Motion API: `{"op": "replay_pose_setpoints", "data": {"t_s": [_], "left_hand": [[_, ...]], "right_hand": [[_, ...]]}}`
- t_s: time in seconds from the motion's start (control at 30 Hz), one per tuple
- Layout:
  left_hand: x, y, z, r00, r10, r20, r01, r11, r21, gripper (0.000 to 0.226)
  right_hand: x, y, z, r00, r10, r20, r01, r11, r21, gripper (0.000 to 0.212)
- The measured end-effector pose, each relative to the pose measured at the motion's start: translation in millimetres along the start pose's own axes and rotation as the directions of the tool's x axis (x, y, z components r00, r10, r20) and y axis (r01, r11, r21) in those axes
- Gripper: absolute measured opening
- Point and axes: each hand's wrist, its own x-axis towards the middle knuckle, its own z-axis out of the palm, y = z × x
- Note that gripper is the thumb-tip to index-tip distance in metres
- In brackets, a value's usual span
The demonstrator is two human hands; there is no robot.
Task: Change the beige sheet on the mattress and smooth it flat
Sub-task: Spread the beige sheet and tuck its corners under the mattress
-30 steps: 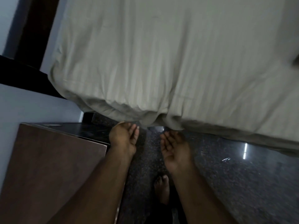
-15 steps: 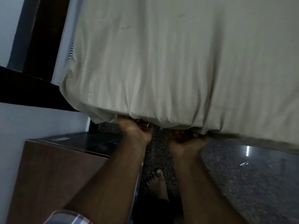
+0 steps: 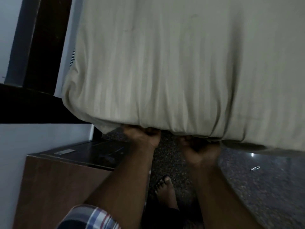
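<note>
A: What is close to you?

B: My one bare foot on the floor; one brown cabinet beside me.

A: And your two hands?

B: My left hand and right hand each curl their grip on the sheet edge under the mattress; I think I am tucking it.

A: Where is the sheet?

B: One beige sheet covers the bed, pulled in long folds; not flat yet.

Wooden cabinet crowds the left; dark floor lies open rightward.
</note>
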Motion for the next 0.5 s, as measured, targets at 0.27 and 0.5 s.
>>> {"op": "replay_pose_setpoints", "data": {"t_s": [0.27,0.5], "left_hand": [[-16,64,-31,0.954,-0.144,-0.261,0.259,0.834,0.487,0.031],[-17,91,-46,0.978,0.052,-0.203,0.008,0.959,0.283,0.035]], "right_hand": [[-41,33,-25,0.977,0.117,-0.177,-0.166,0.941,-0.295,0.049],[-44,82,11,0.981,0.166,-0.098,-0.182,0.966,-0.184,0.058]]}}
